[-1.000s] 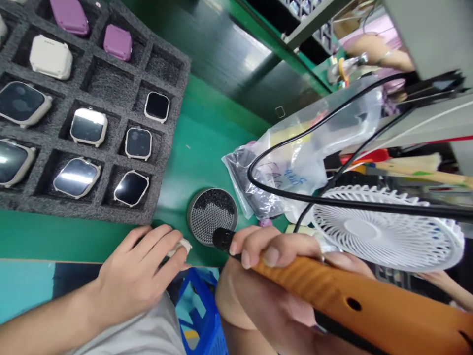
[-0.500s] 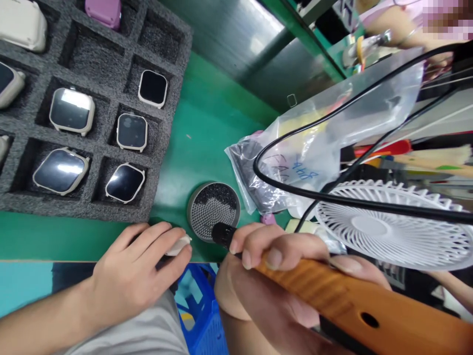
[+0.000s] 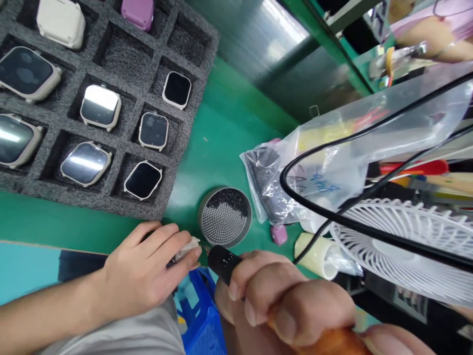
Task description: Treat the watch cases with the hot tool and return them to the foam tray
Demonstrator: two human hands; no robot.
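Note:
My left hand (image 3: 148,268) is closed around a small pale watch case (image 3: 186,248) at the table's front edge; only one end of the case shows between thumb and fingers. My right hand (image 3: 284,296) grips an electric screwdriver (image 3: 223,264) with an orange body and a black nose. Its bit points at the exposed end of the case; whether they touch, I cannot tell. Just behind the nose stands a round screw dish (image 3: 202,229) with a perforated face, dark tiny screws gathered along its far side.
A grey foam tray (image 3: 92,198) holds several watches at the left. Behind the dish lies a clear plastic bag (image 3: 332,162), crossed by a looping black cable (image 3: 295,192). A white fan (image 3: 406,251), a cream roll (image 3: 316,254) and a small pink piece (image 3: 279,234) sit at the right.
The screwdriver's nose has moved from over the screw dish down to the watch case in my left hand. The camera view has shifted, so the tray and dish appear further right.

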